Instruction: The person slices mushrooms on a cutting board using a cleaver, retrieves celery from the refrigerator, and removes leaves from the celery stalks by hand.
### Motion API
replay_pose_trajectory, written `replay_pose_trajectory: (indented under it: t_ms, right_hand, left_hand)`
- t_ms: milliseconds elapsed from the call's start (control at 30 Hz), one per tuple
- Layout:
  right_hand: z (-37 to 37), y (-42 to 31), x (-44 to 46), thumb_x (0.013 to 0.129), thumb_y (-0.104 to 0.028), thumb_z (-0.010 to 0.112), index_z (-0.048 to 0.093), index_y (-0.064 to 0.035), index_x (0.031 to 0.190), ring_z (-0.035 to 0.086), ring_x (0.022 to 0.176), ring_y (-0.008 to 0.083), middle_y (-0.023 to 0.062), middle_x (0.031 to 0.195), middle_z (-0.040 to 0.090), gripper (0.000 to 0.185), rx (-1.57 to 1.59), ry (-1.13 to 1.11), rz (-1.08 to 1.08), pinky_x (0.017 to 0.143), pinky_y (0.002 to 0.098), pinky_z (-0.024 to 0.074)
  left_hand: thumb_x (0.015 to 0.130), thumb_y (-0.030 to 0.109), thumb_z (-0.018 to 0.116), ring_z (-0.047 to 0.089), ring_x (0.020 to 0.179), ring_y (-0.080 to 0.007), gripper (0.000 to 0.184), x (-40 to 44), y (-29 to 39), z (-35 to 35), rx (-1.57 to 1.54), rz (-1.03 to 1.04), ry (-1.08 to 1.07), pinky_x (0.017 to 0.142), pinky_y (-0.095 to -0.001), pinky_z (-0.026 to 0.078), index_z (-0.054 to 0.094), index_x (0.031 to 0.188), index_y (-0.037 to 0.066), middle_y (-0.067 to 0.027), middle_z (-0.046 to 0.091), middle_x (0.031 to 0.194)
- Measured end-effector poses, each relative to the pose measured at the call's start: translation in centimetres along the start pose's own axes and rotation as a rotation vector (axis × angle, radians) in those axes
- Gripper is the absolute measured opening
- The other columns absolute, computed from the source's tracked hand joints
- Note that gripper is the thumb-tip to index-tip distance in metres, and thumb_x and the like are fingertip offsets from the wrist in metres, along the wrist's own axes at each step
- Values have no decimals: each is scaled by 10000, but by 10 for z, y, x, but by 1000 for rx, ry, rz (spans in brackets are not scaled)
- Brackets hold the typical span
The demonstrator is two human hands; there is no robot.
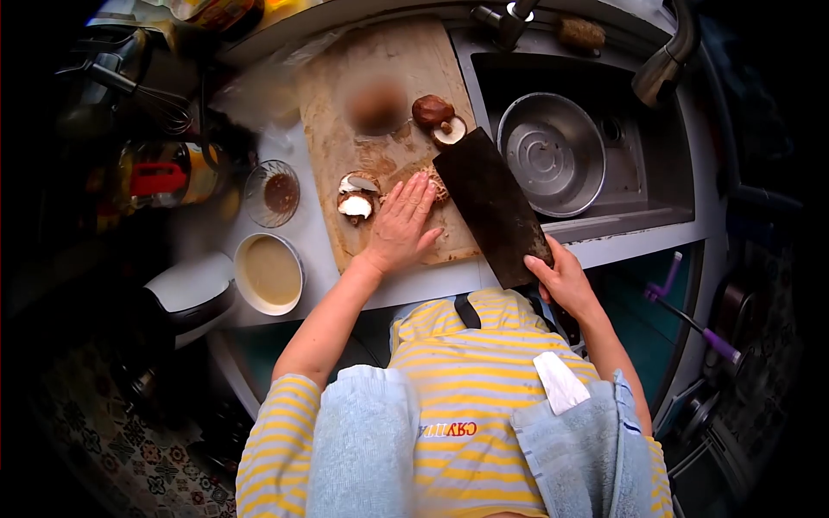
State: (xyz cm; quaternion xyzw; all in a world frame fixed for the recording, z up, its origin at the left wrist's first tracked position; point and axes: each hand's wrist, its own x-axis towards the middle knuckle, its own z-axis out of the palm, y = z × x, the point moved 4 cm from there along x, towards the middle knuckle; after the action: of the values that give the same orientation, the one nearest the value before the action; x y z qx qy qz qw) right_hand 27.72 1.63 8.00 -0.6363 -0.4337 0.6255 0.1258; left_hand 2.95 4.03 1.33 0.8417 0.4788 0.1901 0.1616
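Note:
My right hand grips the handle end of a dark, broad-bladed cleaver, which is held tilted over the right edge of the wooden cutting board. My left hand rests flat on the board, fingers stretched out over a brown shiitake mushroom with a cracked cap. Most of that mushroom is hidden by the fingers and the blade. To the left of this hand lie cut mushroom pieces with white flesh showing. Beyond the blade's tip sit a whole mushroom and another with its stem side up.
On the right, the sink holds a metal basin beneath a faucet. A glass bowl and a white bowl of cloudy liquid stand left of the board. An oil bottle is farther left.

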Motion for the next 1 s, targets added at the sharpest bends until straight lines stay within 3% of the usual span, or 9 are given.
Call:
replay_pose_trajectory:
  t_ms: [367,467,600,700,800,833,933,967,1000]
  right_hand:
    - [13,-13,24,848,-123,536,460,-30,1151,407,387,78,19,584,466,326,-68,-70,21,376,252,358]
    - [12,-18,28,839,-127,544,469,-27,1121,501,430,201,91,606,530,308,-145,-70,20,431,316,411]
    - [29,-13,46,811,-142,572,453,13,1141,551,713,442,264,757,575,384,-416,35,-323,618,437,452]
    - [48,8,52,806,-165,592,433,84,1139,567,674,418,259,664,564,445,-454,211,-408,603,448,452]
    - [48,6,51,832,-144,569,447,14,1095,565,695,403,230,689,570,331,-477,155,-261,604,431,440]
    - [48,1,48,837,-144,560,446,12,1096,556,677,412,219,668,569,322,-474,176,-314,579,430,437]
    - [46,-5,41,817,-165,571,473,11,1060,557,636,407,235,642,556,316,-446,188,-411,575,459,434]
    - [44,-5,36,819,-168,568,478,4,1059,555,637,406,231,639,555,309,-415,184,-371,573,454,431]
    - [40,-10,29,822,-170,564,482,-3,1058,553,638,404,227,636,554,301,-384,179,-331,572,449,429]
  left_hand:
    - [779,351,558,250,1304,-325,758,2,-1,4,-17,9,-28,1066,-411,183,248,1342,-51,-224,264,1389]
    - [775,358,556,239,1307,-337,770,4,-1,5,-25,-4,-33,1065,-410,177,242,1342,-58,-236,256,1389]
    - [770,351,557,231,1310,-341,775,3,-3,5,-50,-13,-64,1065,-411,173,236,1344,-59,-243,250,1390]
    - [763,318,578,245,1302,-343,756,7,-3,6,-79,-31,-56,1060,-411,188,252,1339,-47,-231,263,1387]
    - [750,243,605,277,1280,-351,715,6,-2,4,-73,-51,-14,1051,-411,215,283,1333,-16,-207,285,1382]
    - [727,139,627,348,1227,-340,625,10,-2,-1,-134,-65,88,1015,-414,274,367,1286,38,-172,352,1337]
    - [708,82,633,397,1174,-314,511,20,4,-5,-17,-91,253,968,-417,325,448,1184,70,-148,401,1279]
    - [689,42,634,431,1128,-306,390,23,5,-5,-14,-119,304,931,-423,352,499,1053,75,-132,457,1200]
    - [688,42,633,434,1125,-312,370,19,2,-3,-10,-127,295,929,-426,354,506,1033,72,-133,468,1187]
